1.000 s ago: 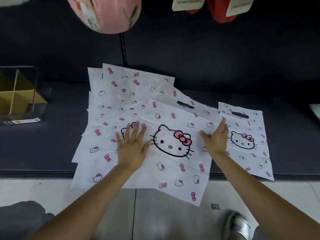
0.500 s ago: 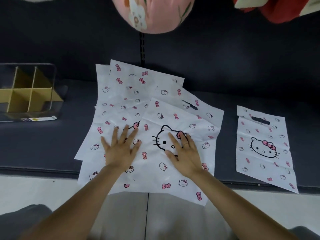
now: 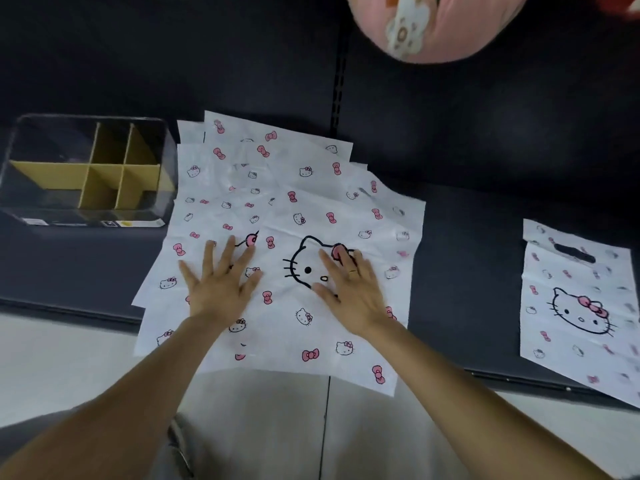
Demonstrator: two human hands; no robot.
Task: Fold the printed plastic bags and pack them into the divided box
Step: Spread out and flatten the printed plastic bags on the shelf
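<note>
Several white plastic bags printed with cat faces and pink bows lie overlapped on a dark shelf. The top bag (image 3: pixel 311 327) carries a large cat face and hangs over the shelf's front edge. My left hand (image 3: pixel 221 282) lies flat on its left part, fingers spread. My right hand (image 3: pixel 349 289) lies flat over the cat face, fingers apart, a ring on one finger. One more bag (image 3: pixel 578 306) lies alone at the right. The divided box (image 3: pixel 86 171), clear-walled with tan cardboard partitions, stands at the left, next to the pile.
A dark back panel rises behind the shelf (image 3: pixel 467 244). A pink round item (image 3: pixel 436 26) hangs overhead at the top. Pale tiled floor (image 3: pixel 69 362) lies below the shelf's front edge.
My right hand slid left from the bag's right edge onto the cat face. The view swung left, bringing the whole divided box into sight. My left hand stays pressed on the bag.
</note>
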